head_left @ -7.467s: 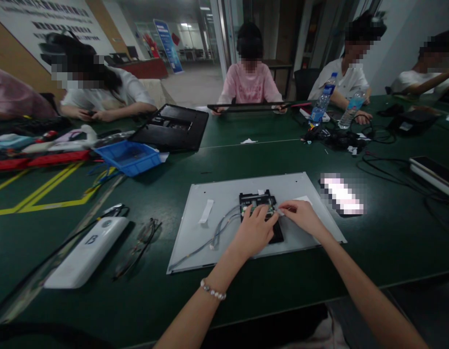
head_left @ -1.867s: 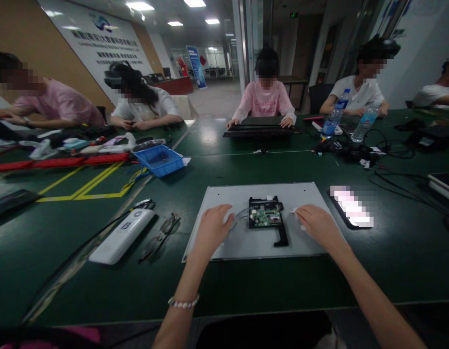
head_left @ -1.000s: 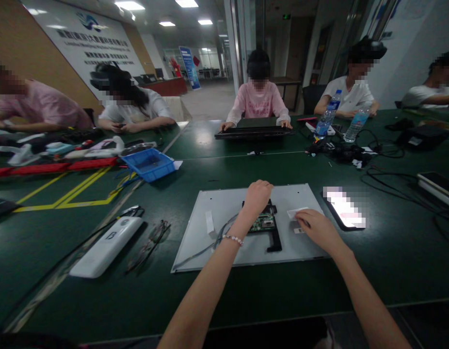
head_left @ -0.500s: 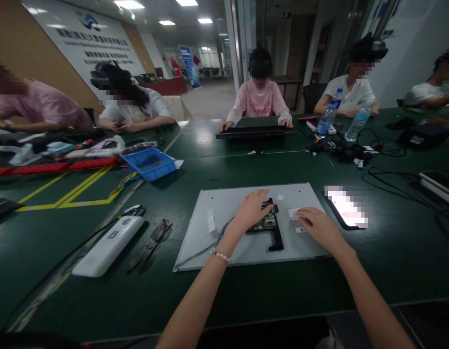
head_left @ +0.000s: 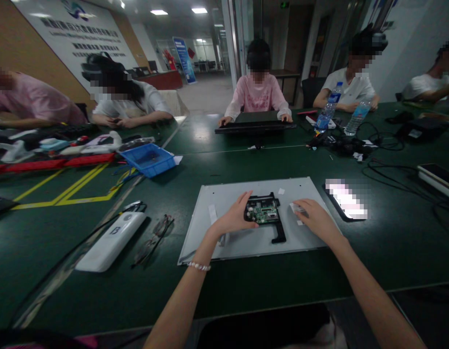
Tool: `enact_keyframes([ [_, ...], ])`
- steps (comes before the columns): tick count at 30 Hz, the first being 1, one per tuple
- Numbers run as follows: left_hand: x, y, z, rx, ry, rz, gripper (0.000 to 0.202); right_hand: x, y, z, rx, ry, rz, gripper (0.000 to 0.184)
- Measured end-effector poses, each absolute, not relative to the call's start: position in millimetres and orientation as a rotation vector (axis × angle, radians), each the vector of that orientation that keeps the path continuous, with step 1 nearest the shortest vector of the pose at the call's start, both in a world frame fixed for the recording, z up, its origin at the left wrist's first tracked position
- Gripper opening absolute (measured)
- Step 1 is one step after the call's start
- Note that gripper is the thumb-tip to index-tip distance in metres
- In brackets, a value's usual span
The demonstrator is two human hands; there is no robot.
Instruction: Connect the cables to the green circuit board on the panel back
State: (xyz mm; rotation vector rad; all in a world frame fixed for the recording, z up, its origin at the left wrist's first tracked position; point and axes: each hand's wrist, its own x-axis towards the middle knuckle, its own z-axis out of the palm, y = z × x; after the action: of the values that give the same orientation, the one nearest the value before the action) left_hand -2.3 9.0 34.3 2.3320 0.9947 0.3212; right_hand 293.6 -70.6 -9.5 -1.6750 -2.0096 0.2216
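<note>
Two changes show. The larger concerns the left hand [head_left: 233, 215]: half a second ago it hides much of the circuit board [head_left: 263, 213], and now it sits at the left end of the black frame [head_left: 279, 231] around that board, so the work seems to centre on the frame's edge. The smaller is a white scrap [head_left: 281, 191]: about two seconds ago a white bit shows at the frame's top edge, and now one lies on the pale panel [head_left: 232, 194], apart from the frame, probably come loose.

Counted downward in size: one green worktop [head_left: 300, 281]; five other people, one in pink [head_left: 259, 94] straight across; one panel, flat, with one frame and one board near its middle; one blue tray [head_left: 152, 170]; one power bank [head_left: 111, 242]; two bottles [head_left: 329, 109]; one pair of glasses [head_left: 154, 242]; one lit phone [head_left: 346, 199].

The left grip is wide, thumb and fingers parted across the frame's left end; whether it clamps, I cannot tell. The right hand [head_left: 315, 218] has a nearly closed grip, fingertips pinching one white slip [head_left: 296, 207] above the panel.
</note>
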Motion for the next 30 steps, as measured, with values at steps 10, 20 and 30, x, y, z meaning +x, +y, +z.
enact_keyframes([
  [10,-3.6,2.7,33.4,2.300,1.012,0.396,0.098,303.1,-67.6,-13.6,-1.802,-1.986,0.063,0.038],
  [20,-6.4,0.0,31.4,2.349,1.124,0.401,0.105,267.6,-11.7,25.0,-1.778,-2.235,-0.044,0.022],
  [30,-11.0,0.4,28.8,2.364,1.108,0.421,0.107,256.8,-1.3,11.1,-1.991,-2.257,-0.174,0.027],
])
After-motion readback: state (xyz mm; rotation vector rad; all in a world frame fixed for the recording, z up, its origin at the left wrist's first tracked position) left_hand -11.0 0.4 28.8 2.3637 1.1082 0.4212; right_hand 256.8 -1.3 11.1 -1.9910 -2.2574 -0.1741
